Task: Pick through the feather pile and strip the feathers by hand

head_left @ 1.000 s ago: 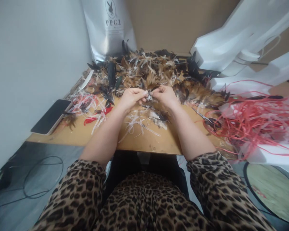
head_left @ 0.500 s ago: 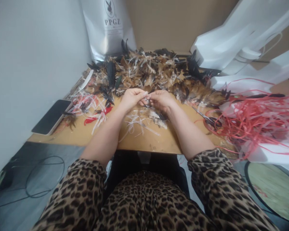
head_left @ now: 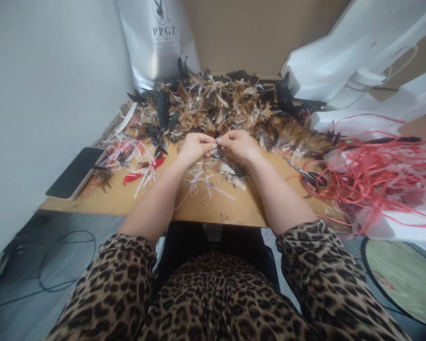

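Note:
My left hand (head_left: 196,146) and my right hand (head_left: 239,143) meet over the front of the table, fingertips almost touching. Both are closed in a pinch. Whatever sits between the fingers is too small to name; a dark, whitish bit shows just under them. Right behind my hands spreads a big heap of brown and black feathers (head_left: 213,102). Below them lie a few pale, loose feathers (head_left: 236,179) and some thin white ribbon strips (head_left: 202,182) on the wooden table (head_left: 220,210).
To the left lie a phone (head_left: 76,173) and red and white ribbon scraps (head_left: 128,154). On the right are scissors (head_left: 307,174) and a tangle of red ribbon (head_left: 383,177). A silver bag (head_left: 163,52) stands at the back, beside a cardboard wall (head_left: 248,38).
My right hand has turned slightly, its fingers now more curled into a pinch. My left hand stays in nearly the same place. Things on the table look unmoved.

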Action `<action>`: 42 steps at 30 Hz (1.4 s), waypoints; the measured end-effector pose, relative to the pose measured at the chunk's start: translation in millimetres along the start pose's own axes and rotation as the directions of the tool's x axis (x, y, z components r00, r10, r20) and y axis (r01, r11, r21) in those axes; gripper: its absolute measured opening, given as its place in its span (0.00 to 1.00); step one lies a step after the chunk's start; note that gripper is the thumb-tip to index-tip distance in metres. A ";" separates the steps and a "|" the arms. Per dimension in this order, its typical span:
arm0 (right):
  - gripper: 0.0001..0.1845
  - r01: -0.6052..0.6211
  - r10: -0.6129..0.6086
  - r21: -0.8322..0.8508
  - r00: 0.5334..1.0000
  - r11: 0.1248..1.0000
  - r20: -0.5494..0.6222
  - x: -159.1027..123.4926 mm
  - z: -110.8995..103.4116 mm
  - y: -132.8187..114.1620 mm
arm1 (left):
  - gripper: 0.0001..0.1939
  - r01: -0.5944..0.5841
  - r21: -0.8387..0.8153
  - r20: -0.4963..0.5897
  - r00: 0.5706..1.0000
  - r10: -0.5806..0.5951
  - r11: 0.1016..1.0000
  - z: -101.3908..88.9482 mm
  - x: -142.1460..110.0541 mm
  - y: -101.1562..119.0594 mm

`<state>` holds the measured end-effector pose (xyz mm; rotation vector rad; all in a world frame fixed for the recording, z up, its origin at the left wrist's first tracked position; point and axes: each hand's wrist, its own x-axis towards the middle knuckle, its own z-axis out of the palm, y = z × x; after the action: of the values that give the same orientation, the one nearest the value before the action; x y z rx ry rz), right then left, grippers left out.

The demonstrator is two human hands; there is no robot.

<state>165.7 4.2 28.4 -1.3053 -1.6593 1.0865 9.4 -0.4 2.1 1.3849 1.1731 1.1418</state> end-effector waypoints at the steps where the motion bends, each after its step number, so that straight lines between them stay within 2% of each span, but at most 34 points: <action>1: 0.13 0.013 -0.013 -0.001 1.000 1.000 -0.014 0.0 1.3 0.5 | 0.11 0.002 0.004 -0.003 1.000 -0.002 1.000 0.2 -0.4 0.7; 7: 0.14 0.036 -0.034 0.023 0.997 0.999 -0.064 0.1 9.9 3.6 | 0.09 -0.005 0.068 0.000 1.000 0.005 0.998 1.8 -3.9 2.3; 12: 0.13 0.092 -0.083 0.237 0.996 0.967 -0.044 3.0 4.0 4.2 | 0.08 -0.010 0.108 -0.006 1.000 0.010 0.994 -0.1 -4.4 3.3; 14: 0.13 0.109 -0.102 0.270 0.994 0.957 -0.037 4.4 -2.8 4.8 | 0.08 -0.004 0.089 -0.001 1.000 0.004 0.996 -1.2 -4.8 4.6; 18: 0.13 0.185 -0.195 0.209 0.981 0.960 0.026 4.1 -13.5 4.5 | 0.09 -0.012 0.048 0.014 1.000 0.011 0.999 -3.9 -6.3 8.2; 22: 0.12 0.249 -0.257 0.087 0.962 0.965 0.095 2.2 -13.5 2.6 | 0.11 -0.012 0.023 0.063 0.998 0.010 1.000 -6.4 -7.5 11.1; 28: 0.07 0.277 -0.276 -0.063 0.961 0.959 0.015 5.1 -9.7 7.3 | 0.11 0.006 -0.001 0.091 0.996 -0.006 1.000 -7.2 -8.2 12.5; 31: 0.07 0.295 -0.296 -0.087 0.955 0.952 0.003 5.6 -11.3 8.1 | 0.11 0.021 -0.024 0.098 0.995 -0.019 0.999 -8.6 -7.9 13.5; 35: 0.07 0.300 -0.297 -0.040 0.953 0.953 0.068 3.0 -14.0 3.0 | 0.10 0.055 -0.093 0.079 0.996 -0.048 0.994 -12.3 -6.0 13.9; 42: 0.10 0.260 -0.271 0.075 0.918 0.963 0.289 -1.0 -14.4 -2.2 | 0.12 0.174 -0.279 0.091 0.984 -0.154 0.944 -15.9 -2.5 12.7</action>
<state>178.3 5.4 35.5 -0.8900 -1.9625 1.1802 -5.3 -2.4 16.1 1.0758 1.0098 1.0887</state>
